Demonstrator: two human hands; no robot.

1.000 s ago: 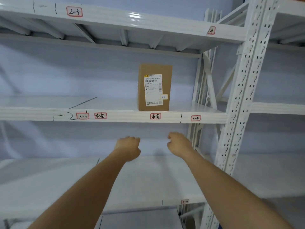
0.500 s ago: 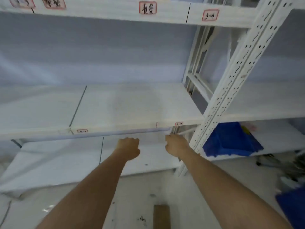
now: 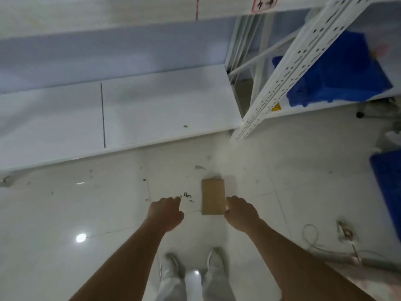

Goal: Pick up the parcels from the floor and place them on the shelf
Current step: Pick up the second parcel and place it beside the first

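Note:
A small brown cardboard parcel (image 3: 212,196) lies flat on the white tiled floor in front of my feet. My right hand (image 3: 240,212) hangs just right of the parcel's near corner, fingers curled loosely, holding nothing. My left hand (image 3: 167,211) is a short way left of the parcel, also loosely curled with nothing in it. The white metal shelf (image 3: 152,109) has its lowest board just beyond the parcel; a higher board with a red-framed label crosses the top of the view.
A perforated white upright (image 3: 288,68) slants down at the right. Blue plastic bins (image 3: 345,70) sit on the neighbouring low shelf, another blue bin (image 3: 388,187) at the right edge. A cable and tool (image 3: 347,235) lie on the floor at the right.
My view has tipped down from the shelf with the standing parcel to the floor. Both hands have lowered toward the parcel on the tiles.

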